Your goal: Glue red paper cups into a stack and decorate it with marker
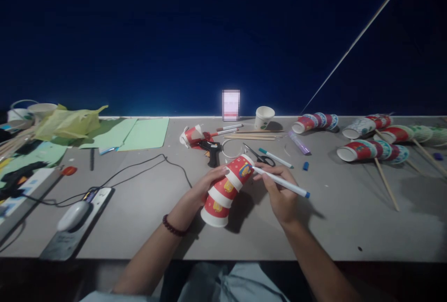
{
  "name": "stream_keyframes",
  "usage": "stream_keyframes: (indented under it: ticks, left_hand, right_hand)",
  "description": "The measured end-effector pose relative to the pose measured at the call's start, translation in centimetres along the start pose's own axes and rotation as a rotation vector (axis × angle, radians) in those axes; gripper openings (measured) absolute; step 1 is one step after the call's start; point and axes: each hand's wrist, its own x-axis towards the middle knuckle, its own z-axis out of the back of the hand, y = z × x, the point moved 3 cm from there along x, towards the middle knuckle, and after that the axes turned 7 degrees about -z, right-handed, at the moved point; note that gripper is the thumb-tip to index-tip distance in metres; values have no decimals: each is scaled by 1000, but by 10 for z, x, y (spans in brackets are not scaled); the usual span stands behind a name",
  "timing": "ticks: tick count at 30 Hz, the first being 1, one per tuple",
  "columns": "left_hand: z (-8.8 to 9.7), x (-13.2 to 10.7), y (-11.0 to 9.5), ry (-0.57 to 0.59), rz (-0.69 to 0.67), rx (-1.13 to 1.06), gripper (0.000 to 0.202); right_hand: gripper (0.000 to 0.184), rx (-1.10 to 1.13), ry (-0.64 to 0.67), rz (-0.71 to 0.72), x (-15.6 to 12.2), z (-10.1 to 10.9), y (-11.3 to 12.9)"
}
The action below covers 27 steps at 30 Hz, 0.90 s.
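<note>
A stack of joined red-and-white paper cups (222, 189) with yellow figures leans across the middle of the table. My left hand (205, 184) is closed around its left side, some fingers hidden behind it. In my right hand (282, 197), a white marker (284, 183) with a blue end is pinched like a pen. Its tip meets the uppermost cup, where blue colour shows on the figure. Just beyond the stack lie black-handled scissors (261, 157), a teal-capped marker (275, 158) and a black glue gun (212, 151). A loose blue cap (305, 166) rests to the right.
Several finished-looking cup chains on sticks (372, 151) lie at right. A white paper cup (264, 117) and a lit phone (231, 105) stand at the back. On the left are a power strip (31, 190), cables, a phone with a white case on top (75, 223) and green paper (143, 133).
</note>
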Motion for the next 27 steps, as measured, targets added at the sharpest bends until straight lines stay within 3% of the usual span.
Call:
stream_keyframes:
  ticks: [7, 14, 27]
  left_hand:
    - [4, 1, 3, -44, 19, -34, 39]
    - [11, 5, 5, -61, -17, -21, 33]
    - [7, 4, 5, -104, -28, -18, 31]
  right_hand:
    - [7, 29, 30, 4, -2, 1, -2]
    - [9, -44, 139, -28, -3, -4, -2]
    - [5, -96, 142, 16, -5, -4, -5]
